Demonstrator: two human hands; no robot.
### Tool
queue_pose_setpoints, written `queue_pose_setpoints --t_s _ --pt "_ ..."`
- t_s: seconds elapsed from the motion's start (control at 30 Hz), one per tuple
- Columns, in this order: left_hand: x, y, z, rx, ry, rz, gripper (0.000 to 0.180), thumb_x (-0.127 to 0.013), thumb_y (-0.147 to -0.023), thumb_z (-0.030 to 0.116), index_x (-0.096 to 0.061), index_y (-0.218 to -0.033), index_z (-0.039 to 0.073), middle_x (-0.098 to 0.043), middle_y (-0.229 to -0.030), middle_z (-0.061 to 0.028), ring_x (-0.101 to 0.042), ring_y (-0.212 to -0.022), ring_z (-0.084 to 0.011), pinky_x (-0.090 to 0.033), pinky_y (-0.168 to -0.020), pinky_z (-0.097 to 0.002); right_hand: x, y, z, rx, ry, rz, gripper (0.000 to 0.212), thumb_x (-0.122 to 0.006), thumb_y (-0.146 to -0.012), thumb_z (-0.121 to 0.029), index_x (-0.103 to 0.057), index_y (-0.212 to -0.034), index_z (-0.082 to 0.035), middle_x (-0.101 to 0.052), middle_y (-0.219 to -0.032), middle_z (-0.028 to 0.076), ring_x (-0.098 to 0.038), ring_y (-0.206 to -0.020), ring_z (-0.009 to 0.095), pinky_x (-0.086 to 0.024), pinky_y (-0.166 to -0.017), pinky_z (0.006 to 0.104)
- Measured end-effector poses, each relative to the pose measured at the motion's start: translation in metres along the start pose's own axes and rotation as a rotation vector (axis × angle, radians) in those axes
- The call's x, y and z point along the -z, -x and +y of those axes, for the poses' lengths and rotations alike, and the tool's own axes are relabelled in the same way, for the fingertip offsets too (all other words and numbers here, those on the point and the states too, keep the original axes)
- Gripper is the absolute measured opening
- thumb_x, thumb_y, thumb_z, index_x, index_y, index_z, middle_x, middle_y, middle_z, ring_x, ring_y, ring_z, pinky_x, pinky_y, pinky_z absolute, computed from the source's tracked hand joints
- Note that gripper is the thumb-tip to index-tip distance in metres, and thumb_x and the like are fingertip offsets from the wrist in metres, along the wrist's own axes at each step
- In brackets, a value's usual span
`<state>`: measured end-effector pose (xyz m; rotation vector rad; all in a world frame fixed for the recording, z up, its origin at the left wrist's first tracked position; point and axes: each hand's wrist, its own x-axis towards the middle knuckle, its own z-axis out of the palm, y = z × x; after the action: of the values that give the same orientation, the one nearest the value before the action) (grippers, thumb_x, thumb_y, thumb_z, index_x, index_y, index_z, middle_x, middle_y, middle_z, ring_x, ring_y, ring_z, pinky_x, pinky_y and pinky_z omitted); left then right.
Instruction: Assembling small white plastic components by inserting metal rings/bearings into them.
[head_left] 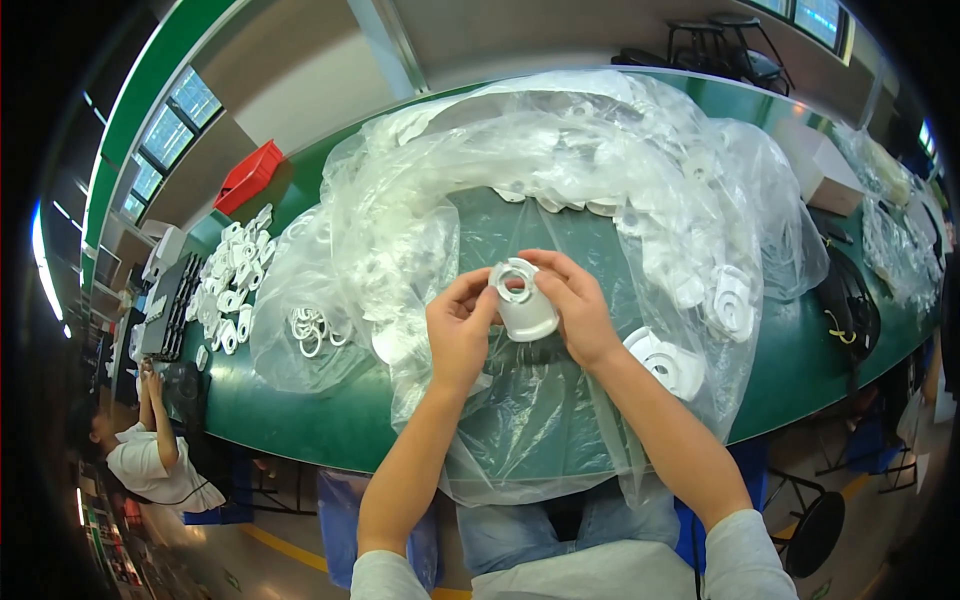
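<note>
Between both hands, above the plastic-covered middle of the table, is a white plastic part (530, 318) with a round ringed opening at its top and a rounded, flared lower body. My left hand (463, 325) pinches its left side near the ring, fingers bent. On the opposite side my right hand (578, 305) grips it with thumb and fingers. Below and to the right lies a white part with a round hole (664, 366), and another similar white part (733, 302) rests on the clear plastic bag farther right.
A large clear plastic bag (560, 150) of white parts arches across the green table (270, 410). White rings (318, 328) sit in a bag at left, beside loose white parts (236, 275). A red bin (250, 177), a white box (818, 170) and a black bag (850, 300) stand farther out. Another person (150, 460) is at left.
</note>
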<state>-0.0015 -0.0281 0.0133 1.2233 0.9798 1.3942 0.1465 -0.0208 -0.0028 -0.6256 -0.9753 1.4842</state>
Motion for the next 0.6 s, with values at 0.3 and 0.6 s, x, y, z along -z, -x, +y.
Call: queue_pose_setpoints --t_s 0.3,0.6 --pt "0.004 -0.012 -0.004 -0.024 0.089 0.029 0.025 -0.056 -0.087 0.003 -0.056 -0.111 -0.006 -0.063 -0.1 -0.0097 -0.062 -0.086 -0.0127 -0.054 -0.069 -0.0254 0.002 0.001 0.0 -0.092 0.127 -0.082 0.029 -0.044 -0.095 -0.014 -0.052 -0.117 0.003 -0.061 -0.104 0.009 -0.061 -0.088 0.015 -0.056 -0.075 0.0313" --pt "0.059 -0.002 0.027 -0.068 0.094 0.109 0.015 -0.059 -0.088 0.008 -0.062 -0.098 -0.003 -0.064 -0.084 -0.0039 -0.059 -0.073 -0.0086 -0.048 -0.064 -0.0226 -0.014 0.007 0.004 -0.051 0.28 -0.118 0.031 -0.047 -0.094 -0.02 -0.053 -0.118 -0.002 -0.06 -0.108 0.009 -0.059 -0.095 0.017 -0.053 -0.069 0.0286"
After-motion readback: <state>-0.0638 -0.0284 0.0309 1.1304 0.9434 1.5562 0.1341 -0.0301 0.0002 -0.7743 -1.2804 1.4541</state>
